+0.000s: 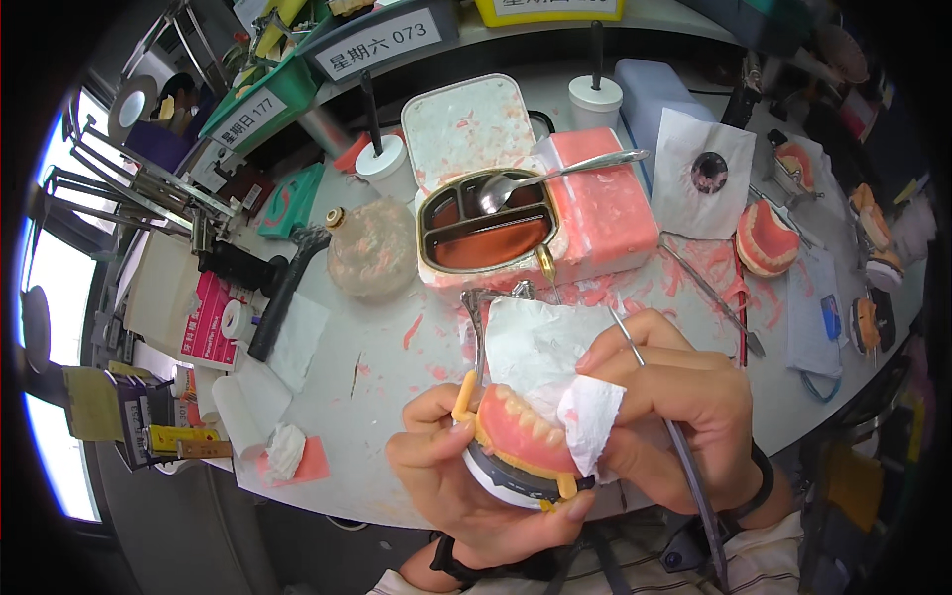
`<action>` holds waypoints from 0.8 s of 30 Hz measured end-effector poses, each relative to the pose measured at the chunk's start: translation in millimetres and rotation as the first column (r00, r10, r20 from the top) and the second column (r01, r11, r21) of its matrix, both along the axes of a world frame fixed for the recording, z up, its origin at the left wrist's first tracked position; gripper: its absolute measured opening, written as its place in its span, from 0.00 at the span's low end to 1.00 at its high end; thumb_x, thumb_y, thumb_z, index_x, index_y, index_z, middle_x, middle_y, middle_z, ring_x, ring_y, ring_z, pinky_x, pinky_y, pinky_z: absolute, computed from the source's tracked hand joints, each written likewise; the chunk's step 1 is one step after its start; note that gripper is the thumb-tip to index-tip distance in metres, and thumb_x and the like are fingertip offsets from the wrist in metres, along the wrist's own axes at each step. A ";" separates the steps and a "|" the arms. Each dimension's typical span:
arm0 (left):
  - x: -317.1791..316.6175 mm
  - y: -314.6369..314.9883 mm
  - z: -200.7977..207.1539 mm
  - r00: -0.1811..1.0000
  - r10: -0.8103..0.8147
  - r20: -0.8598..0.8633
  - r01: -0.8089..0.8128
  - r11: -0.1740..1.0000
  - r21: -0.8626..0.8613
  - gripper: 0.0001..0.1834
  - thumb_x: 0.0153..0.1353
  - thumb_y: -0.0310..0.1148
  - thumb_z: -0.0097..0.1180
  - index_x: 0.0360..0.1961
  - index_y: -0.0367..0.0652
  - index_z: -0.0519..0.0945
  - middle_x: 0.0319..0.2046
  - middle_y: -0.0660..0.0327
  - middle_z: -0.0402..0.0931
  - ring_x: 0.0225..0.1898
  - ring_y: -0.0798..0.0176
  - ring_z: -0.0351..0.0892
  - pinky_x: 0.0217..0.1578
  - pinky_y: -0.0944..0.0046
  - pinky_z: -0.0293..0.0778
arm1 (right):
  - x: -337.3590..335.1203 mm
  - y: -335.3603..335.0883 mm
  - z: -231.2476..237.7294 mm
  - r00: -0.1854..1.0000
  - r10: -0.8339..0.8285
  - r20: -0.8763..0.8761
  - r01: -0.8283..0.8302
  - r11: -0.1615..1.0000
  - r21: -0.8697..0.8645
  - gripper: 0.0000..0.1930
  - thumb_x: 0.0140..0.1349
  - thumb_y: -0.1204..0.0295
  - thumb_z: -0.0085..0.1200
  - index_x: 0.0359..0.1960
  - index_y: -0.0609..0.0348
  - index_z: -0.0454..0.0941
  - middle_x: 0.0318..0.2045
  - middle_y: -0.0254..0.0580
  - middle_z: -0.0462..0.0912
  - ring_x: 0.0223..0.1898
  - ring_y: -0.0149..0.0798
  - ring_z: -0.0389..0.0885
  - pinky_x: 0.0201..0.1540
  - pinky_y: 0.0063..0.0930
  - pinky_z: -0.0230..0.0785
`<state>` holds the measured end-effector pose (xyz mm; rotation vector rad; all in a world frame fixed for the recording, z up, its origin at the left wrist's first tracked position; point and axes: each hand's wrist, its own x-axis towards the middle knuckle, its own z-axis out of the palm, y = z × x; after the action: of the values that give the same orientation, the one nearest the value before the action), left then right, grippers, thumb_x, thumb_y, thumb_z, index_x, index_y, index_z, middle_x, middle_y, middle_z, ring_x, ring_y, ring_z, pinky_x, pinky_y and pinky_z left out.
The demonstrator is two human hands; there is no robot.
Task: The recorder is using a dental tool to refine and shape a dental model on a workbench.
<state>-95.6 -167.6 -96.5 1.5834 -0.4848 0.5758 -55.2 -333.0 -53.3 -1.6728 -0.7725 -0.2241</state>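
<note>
My left hand is closed around a dental model with pink wax gums, a row of pale teeth, a dark and white base and yellow pieces at its sides. In my right hand are a slim metal wax carving tool, slanting across the fingers, and a crumpled white tissue. The tissue lies against the right side of the wax and teeth. Beyond the model, a sheet of white paper rests on the table.
Behind my hands stands a wax-smeared heating pot with dark compartments and a spoon across it. A round bottle is left of it. Another dental model and a metal spatula lie right. Pink wax shavings litter the table.
</note>
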 end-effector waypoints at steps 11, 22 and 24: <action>-2.3 -3.5 -5.9 0.998 0.042 -0.053 -0.050 0.986 -0.160 0.45 0.31 0.40 0.74 0.47 0.45 0.57 0.43 0.48 0.61 0.47 0.57 0.64 0.48 0.56 0.65 | 2.5 -1.2 5.7 0.998 0.057 -0.010 -0.056 0.997 0.050 0.07 0.51 0.72 0.58 0.24 0.64 0.76 0.26 0.43 0.80 0.33 0.41 0.74 0.35 0.31 0.64; -5.7 -1.7 -2.6 0.998 0.042 -0.047 -0.046 0.994 -0.095 0.45 0.32 0.39 0.74 0.48 0.44 0.56 0.44 0.48 0.61 0.48 0.57 0.65 0.48 0.56 0.65 | 1.8 6.3 3.6 0.998 -0.001 0.070 -0.001 0.999 0.041 0.06 0.49 0.73 0.58 0.24 0.65 0.76 0.22 0.39 0.79 0.29 0.40 0.75 0.33 0.28 0.64; -6.5 -3.5 -2.0 0.998 0.053 -0.043 -0.058 0.989 -0.138 0.45 0.32 0.39 0.74 0.49 0.45 0.56 0.44 0.49 0.61 0.48 0.57 0.65 0.48 0.57 0.66 | -3.9 5.1 5.1 0.998 -0.047 0.052 0.045 0.999 0.030 0.07 0.49 0.73 0.57 0.24 0.65 0.76 0.22 0.40 0.78 0.27 0.41 0.75 0.31 0.27 0.64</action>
<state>-102.1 -171.1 -98.5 1.4762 -0.3647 0.6069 -59.0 -327.9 -48.2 -1.6645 -0.7669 -0.3108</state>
